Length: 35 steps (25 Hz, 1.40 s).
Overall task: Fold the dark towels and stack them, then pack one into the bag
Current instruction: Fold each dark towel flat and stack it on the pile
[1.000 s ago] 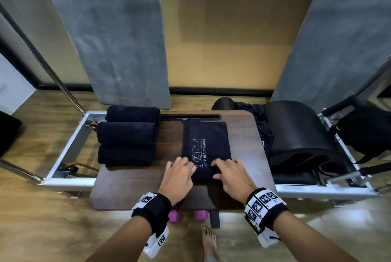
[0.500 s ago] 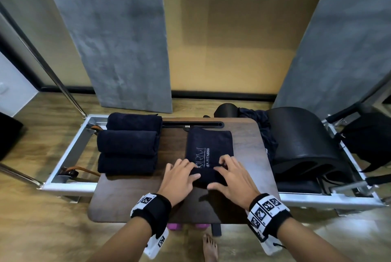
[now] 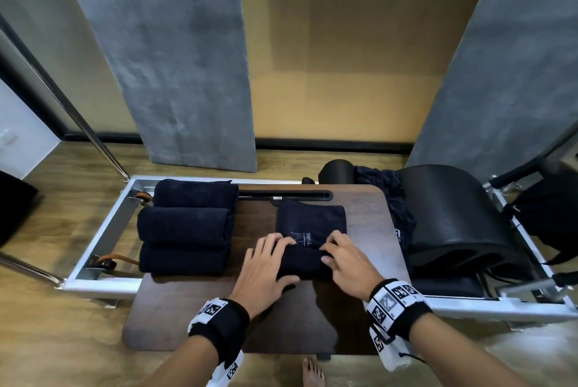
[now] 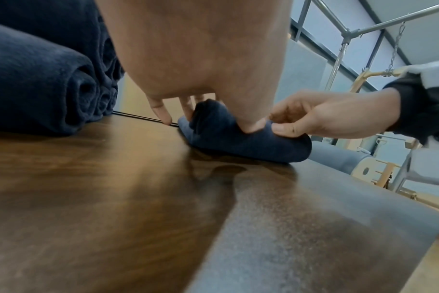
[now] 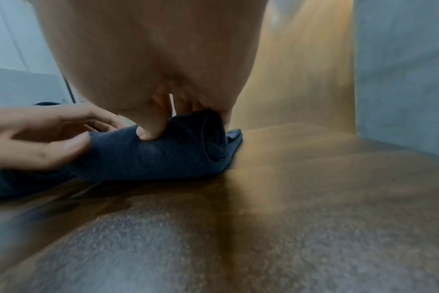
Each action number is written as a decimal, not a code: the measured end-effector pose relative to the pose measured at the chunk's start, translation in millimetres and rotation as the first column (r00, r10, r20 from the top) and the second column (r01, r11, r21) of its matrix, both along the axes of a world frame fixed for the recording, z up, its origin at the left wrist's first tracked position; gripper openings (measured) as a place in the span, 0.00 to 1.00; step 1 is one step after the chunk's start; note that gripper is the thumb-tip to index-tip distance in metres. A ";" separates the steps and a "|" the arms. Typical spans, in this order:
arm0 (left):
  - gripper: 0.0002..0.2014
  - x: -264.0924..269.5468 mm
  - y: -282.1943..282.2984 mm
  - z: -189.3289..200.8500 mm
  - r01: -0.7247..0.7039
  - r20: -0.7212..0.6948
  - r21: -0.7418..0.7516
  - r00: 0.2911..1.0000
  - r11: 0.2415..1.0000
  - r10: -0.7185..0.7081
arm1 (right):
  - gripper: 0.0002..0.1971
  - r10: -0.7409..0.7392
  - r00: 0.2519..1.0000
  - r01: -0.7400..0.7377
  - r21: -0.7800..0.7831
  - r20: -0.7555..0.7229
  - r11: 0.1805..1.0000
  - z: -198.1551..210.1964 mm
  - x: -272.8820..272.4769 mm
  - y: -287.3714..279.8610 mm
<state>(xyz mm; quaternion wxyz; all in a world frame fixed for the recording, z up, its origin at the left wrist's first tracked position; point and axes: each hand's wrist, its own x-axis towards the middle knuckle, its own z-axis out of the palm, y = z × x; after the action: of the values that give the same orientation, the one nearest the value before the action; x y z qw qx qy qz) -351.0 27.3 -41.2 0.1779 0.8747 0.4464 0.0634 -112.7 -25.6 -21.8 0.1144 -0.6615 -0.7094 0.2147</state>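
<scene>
Rolling the towel (image 3: 309, 224) tight, my left hand (image 3: 266, 267) and right hand (image 3: 347, 264) curl around its near end, pinning it to the bench (image 3: 187, 308).

The near end of the dark towel (image 3: 310, 224) on the surface (image 3: 194, 308), flat a second ago, is now curled over into a thick roll that covers the lower part of the printed logo (image 3: 301, 238); less lettering shows than before. The left hand (image 3: 266, 264) and the right hand (image 3: 348, 261) have moved farther along the towel, away from the person. Earlier their fingers lay nearly flat on the cloth; now they arch over the roll, thumbs pressed into its near side. The flat part of the towel beyond the roll is shorter than before.
</scene>
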 end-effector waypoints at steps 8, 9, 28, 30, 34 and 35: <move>0.15 18.8 32.7 3.6 -0.163 0.069 -0.161 0.982 0.973 0.176 | 0.26 0.022 0.999 -0.024 0.062 0.025 0.998 1.7 8.4 16.9; 0.15 22.5 36.6 2.8 -0.192 0.070 -0.190 0.976 0.963 0.208 | 0.30 0.043 0.998 -0.045 0.042 0.053 0.998 0.4 11.7 18.7; 0.28 76.3 88.8 6.8 -0.524 0.038 -0.325 0.825 0.787 0.564 | 0.21 -0.286 0.924 0.322 0.111 -0.255 0.940 -3.7 52.6 83.4; 0.28 82.6 92.9 5.4 -0.565 0.058 -0.340 0.785 0.752 0.616 | 0.28 -0.388 0.845 0.427 0.027 -0.369 0.904 -10.5 61.3 75.8; 0.35 90.7 101.6 0.2 -0.622 0.037 -0.394 0.724 0.676 0.688 | 0.30 -0.490 0.702 0.481 -0.163 -0.517 0.861 -20.2 67.9 74.9; 0.37 92.2 103.9 -0.9 -0.630 0.026 -0.405 0.717 0.663 0.697 | 0.27 -0.503 0.695 0.484 -0.182 -0.513 0.856 -20.9 67.5 78.9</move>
<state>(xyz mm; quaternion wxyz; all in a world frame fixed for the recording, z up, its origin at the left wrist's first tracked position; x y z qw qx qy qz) -258.7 131.2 -42.1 0.3419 0.5916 0.7206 0.1176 -45.2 53.4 -42.8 0.3531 -0.7402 -0.4396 0.3663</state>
